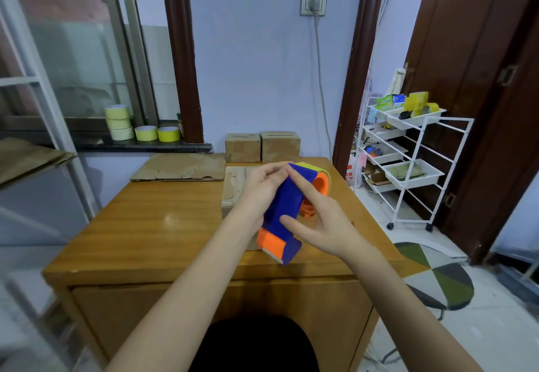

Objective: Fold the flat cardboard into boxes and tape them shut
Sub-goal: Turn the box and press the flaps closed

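The left hand (259, 188) curled round the far side of the blue-and-orange tape dispenser (284, 211), holding it lifted above the tabletop (163, 226), apparently so that the tool stayed steady while the other hand worked on it. The right hand (320, 220) lay against the near side with fingers mostly straight, its forefinger reaching up the blue body toward the left fingertips; this looked like a search for the free tape end, though no loose end could be made out. The yellow roll sat at the dispenser's far end, the orange cutter end nearest the camera. Directly beneath lay the cardboard box (233, 188) awaiting tape, largely hidden by both hands, so whether its flaps were closed could not be told. Behind it stood two finished boxes (262, 147) side by side against the wall, set out of the working area. A stack of flat cardboard (180, 167) rested at the far left of the tabletop, within reach. Spare tape rolls (137, 126) sat on the windowsill.
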